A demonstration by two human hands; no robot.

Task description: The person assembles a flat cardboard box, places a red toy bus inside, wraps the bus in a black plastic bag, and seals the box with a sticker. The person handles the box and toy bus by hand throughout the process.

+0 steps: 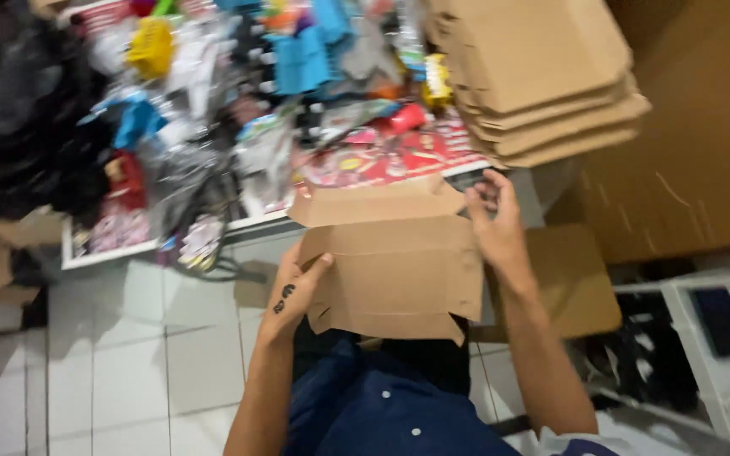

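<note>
I hold a flat brown cardboard box blank (399,262) in front of me, above my lap. My left hand (297,287) grips its left edge, thumb on the front face. My right hand (493,224) holds the right edge near the top, fingers spread along it. The top flap (373,203) is bent back away from me, and the notched bottom flap (390,325) hangs toward my dark blue clothing (373,405).
A stack of flat cardboard blanks (542,76) sits at upper right. A brown stool or board (572,283) lies to the right. A heap of colourful packaged items (238,110) covers the floor ahead, on white tiles (128,355). A white rack (720,355) holds a dark phone at right.
</note>
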